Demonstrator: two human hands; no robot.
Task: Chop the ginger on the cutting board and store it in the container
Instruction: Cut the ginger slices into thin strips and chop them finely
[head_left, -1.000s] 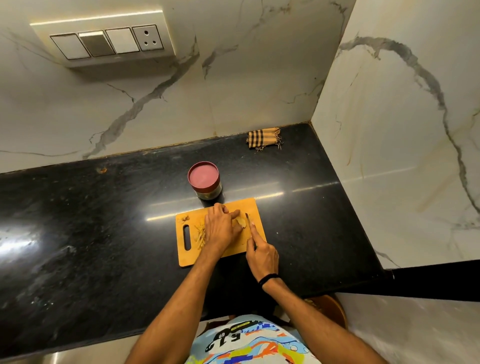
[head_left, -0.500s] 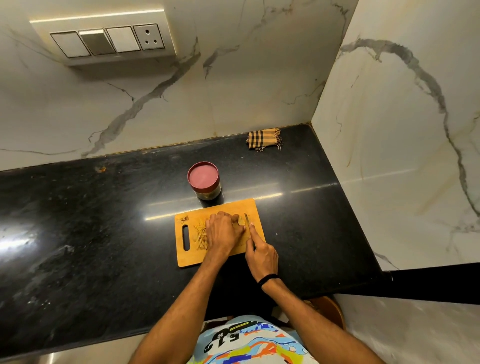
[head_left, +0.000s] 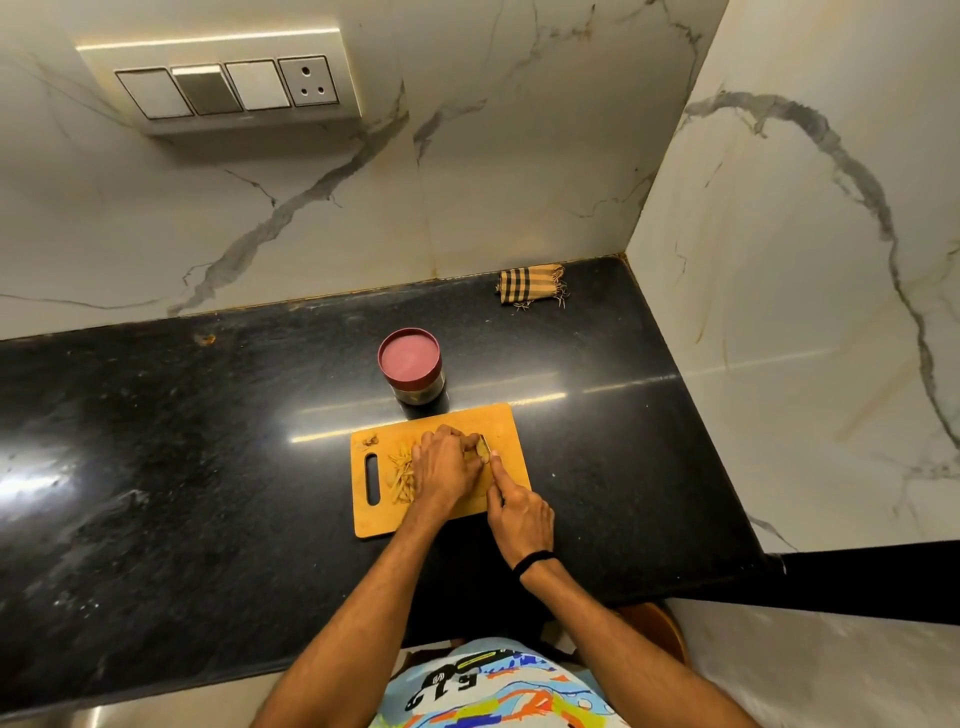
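An orange cutting board (head_left: 501, 421) lies on the black counter. My left hand (head_left: 445, 465) sits on it with curled fingers holding a piece of ginger (head_left: 483, 451) in place. Right beside that piece my right hand (head_left: 519, 514) grips a knife (head_left: 487, 457), index finger stretched along it; most of the blade is hidden. A heap of cut ginger strips (head_left: 402, 475) lies left of my left hand. Just behind the board stands a small jar-like container (head_left: 411, 366) with a red lid on it.
A folded checked cloth (head_left: 530, 285) lies at the back near the corner. Marble walls close off the counter (head_left: 156, 441) behind and on the right. A switch panel (head_left: 228, 85) hangs on the back wall. The counter's front edge runs close to my body.
My left hand's fingers have curled tighter over the ginger and drawn slightly back along the board. My right hand with the knife has stayed close by the piece.
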